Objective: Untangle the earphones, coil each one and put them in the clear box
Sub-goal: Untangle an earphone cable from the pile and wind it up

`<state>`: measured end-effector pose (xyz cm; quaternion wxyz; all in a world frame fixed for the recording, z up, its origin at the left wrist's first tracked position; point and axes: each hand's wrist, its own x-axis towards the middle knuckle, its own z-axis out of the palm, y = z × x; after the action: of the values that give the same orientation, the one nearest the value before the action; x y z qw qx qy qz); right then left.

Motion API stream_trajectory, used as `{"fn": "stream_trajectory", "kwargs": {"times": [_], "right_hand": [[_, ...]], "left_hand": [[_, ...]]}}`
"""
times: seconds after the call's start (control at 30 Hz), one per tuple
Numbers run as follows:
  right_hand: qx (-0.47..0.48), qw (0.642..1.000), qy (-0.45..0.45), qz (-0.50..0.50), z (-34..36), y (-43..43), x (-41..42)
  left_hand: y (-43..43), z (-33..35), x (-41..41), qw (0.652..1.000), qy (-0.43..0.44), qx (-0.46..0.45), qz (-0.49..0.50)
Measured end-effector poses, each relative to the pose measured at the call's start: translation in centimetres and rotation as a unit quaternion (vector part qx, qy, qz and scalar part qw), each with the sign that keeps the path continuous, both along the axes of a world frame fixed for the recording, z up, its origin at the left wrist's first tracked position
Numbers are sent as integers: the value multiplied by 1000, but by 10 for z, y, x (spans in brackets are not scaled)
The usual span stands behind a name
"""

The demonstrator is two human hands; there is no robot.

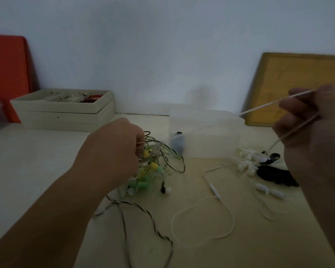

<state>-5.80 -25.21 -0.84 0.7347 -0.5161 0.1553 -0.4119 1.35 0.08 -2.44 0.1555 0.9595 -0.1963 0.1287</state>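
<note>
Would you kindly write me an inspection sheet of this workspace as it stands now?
Surface: pale table, dimly lit.
Job's things: tangled earphones with green, yellow and striped cords. Behind them is the clear box with a dark item inside. A white earphone lies loose.
Clutter: white bundle and black bundle, too dim to identify.
Grippers: left hand grips the tangle. The right hand is raised, its fingers holding a white cord.
Cables: striped cord trails toward the near edge.
Surroundings: beige tray box, red panel, and a wooden board leaning on the wall.
</note>
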Motion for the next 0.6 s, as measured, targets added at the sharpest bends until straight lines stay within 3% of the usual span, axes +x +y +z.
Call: {"fn": "stream_trajectory", "kwargs": {"times": [0.13, 0.2, 0.23, 0.27, 0.37, 0.4, 0.43, 0.47, 0.5, 0.57, 0.6], "right_hand": [[0, 991, -3, 134, 4, 6, -5], [-41, 986, 102, 122, 10, -3, -1], [-120, 969, 164, 143, 7, 0, -3], [-229, 930, 235, 166, 2, 4, -6], [-493, 756, 396, 168, -10, 4, -6], [-523, 730, 410, 158, -11, 4, -4], [-533, 726, 409, 147, -13, 4, -3], [-502, 758, 395, 133, -16, 1, 0], [-443, 812, 362, 114, -16, -1, 2], [-273, 926, 240, 102, -12, -4, 5], [-175, 966, 160, 108, -9, -7, 6]], "left_hand": [[-2, -1, 6, 999, -30, 10, -26], [-2, -3, 6, 997, -56, -14, -54], [-2, -3, 5, 995, -66, -40, -68], [-2, -3, 4, 993, -56, -67, -78], [-1, -3, 0, 988, 13, -103, -115], [0, -1, -2, 987, 43, -94, -125], [1, -1, -2, 986, 61, -74, -135], [2, 0, -2, 988, 71, -40, -134], [1, 1, -2, 989, 76, 1, -130], [-3, 6, -4, 986, 63, 84, -128], [-3, 5, -4, 983, 51, 124, -122]]}}
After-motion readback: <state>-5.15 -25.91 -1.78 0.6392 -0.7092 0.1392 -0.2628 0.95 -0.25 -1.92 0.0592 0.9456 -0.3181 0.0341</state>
